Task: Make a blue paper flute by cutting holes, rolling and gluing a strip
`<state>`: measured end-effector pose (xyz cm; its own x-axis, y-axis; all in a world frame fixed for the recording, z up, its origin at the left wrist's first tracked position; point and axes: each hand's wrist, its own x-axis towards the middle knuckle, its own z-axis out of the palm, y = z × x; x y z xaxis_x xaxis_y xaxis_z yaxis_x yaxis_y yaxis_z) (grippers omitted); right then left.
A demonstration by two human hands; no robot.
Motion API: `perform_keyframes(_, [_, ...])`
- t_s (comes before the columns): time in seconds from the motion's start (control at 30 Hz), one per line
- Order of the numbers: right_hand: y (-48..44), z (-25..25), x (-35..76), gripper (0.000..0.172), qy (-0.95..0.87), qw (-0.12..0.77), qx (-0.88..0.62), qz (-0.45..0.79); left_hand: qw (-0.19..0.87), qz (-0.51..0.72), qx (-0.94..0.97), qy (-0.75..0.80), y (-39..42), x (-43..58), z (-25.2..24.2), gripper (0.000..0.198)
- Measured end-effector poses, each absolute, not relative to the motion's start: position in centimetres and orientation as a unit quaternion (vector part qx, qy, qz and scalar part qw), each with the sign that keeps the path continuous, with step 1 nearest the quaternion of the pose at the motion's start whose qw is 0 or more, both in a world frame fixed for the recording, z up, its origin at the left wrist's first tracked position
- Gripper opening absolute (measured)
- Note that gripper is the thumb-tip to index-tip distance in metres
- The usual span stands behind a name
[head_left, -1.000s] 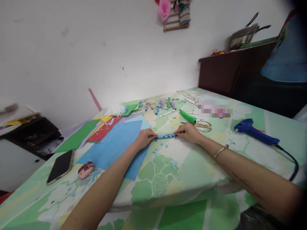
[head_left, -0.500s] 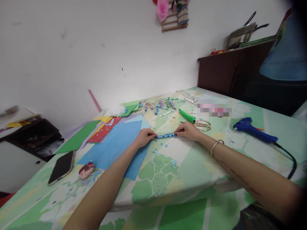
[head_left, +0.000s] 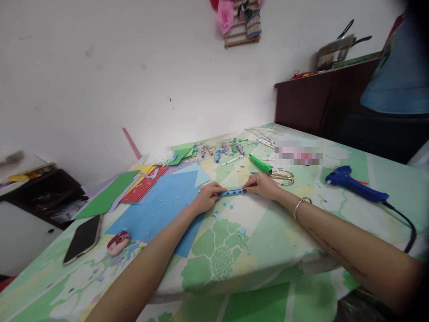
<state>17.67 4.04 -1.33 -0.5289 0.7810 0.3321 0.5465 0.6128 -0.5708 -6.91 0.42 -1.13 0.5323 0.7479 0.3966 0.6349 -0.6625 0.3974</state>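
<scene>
A thin blue paper roll with dark dots [head_left: 232, 192] lies across the middle of the green patterned tablecloth [head_left: 234, 241]. My left hand [head_left: 205, 198] pinches its left end, and my right hand [head_left: 263, 184] pinches its right end, both with fingers closed on it. A bracelet sits on my right wrist. The left hand rests over the edge of a large blue paper sheet [head_left: 161, 203].
Gold scissors [head_left: 283, 177] and a green marker [head_left: 261, 164] lie just beyond my right hand. A blue glue gun [head_left: 355, 187] with its cord is at the right. Coloured paper sheets [head_left: 134, 185], a phone [head_left: 83, 238], a small pink object [head_left: 118, 242] and several rolled paper pieces [head_left: 223, 148] lie around.
Both hands keep hold of the blue roll; the left hand has shifted slightly along it and the view has tipped a little. Nothing was let go.
</scene>
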Motion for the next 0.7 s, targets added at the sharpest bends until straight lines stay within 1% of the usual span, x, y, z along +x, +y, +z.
perform_keyframes(0.13, [4.0, -1.3, 17.6, 0.014, -0.851, 0.288, -0.39, 0.202, 0.073, 0.276, 0.859, 0.425, 0.3, -5.3, -0.9, 0.018])
perform_keyframes(0.23, [3.9, -1.3, 17.6, 0.013, -0.851, 0.289, -0.391, 0.199, 0.048, 0.278, 0.844, 0.455, 0.5, -4.0, -1.0, 0.01])
perform_keyframes(0.33, [3.8, -1.3, 17.6, 0.014, -0.85, 0.292, -0.393, 0.195, 0.042, 0.28, 0.842, 0.458, 0.8, -3.5, -1.3, 0.007])
perform_keyframes(0.53, [3.6, -1.2, 17.5, 0.012, -0.849, 0.299, -0.392, 0.189, 0.091, 0.305, 0.822, 0.471, 0.8, -3.7, -1.4, 0.004])
perform_keyframes(0.7, [3.6, -1.3, 17.4, 0.01, -0.846, 0.31, -0.394, 0.182, 0.095, 0.309, 0.817, 0.478, 0.5, -3.4, -1.1, 0.004])
